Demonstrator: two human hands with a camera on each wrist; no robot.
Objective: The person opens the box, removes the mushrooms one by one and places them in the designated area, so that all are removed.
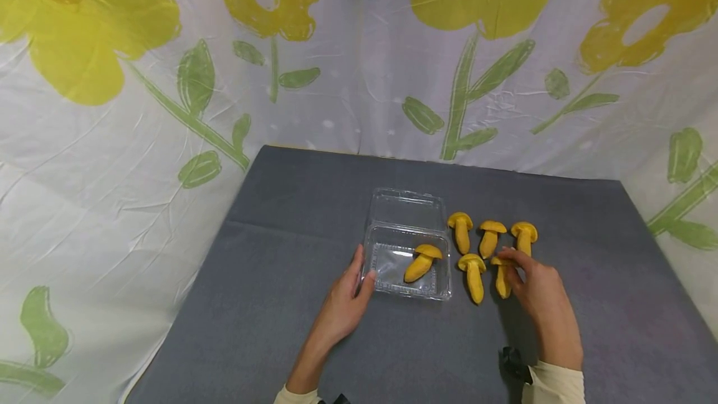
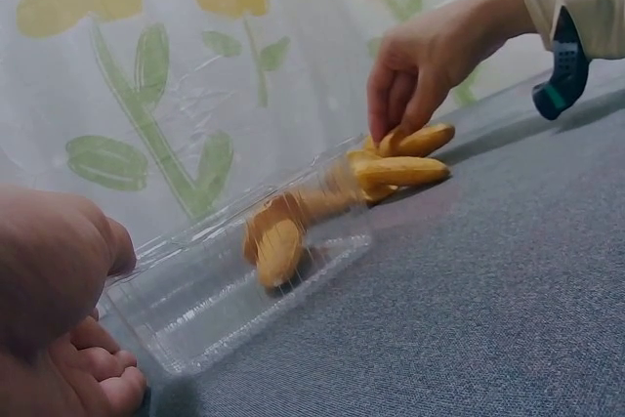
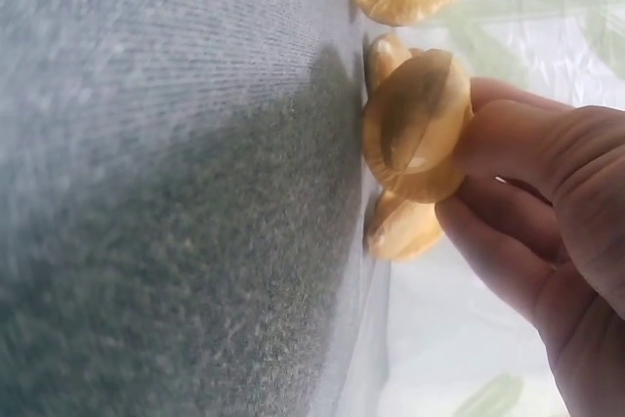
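Observation:
A clear plastic clamshell container [image 1: 387, 288] lies with its lid folded back, and one yellow mushroom [image 1: 419, 267] rests inside. My left hand [image 1: 343, 301] holds the container by its near left corner, thumb at the rim and fingers along the outer side. To the right of the container, my right hand [image 1: 541, 288] pinches another yellow mushroom [image 3: 415, 129] between thumb and fingertips. That mushroom is close over the table, its stem pointing toward me and partly covered by the hand in the head view.
Several more yellow mushrooms lie in rows right of the container, among them one at the near left [image 1: 474, 282] and one at the far right [image 1: 524, 232]. They rest on a grey cloth-covered table [image 1: 269, 304]. A flower-printed curtain [image 1: 348, 67] hangs behind the far edge.

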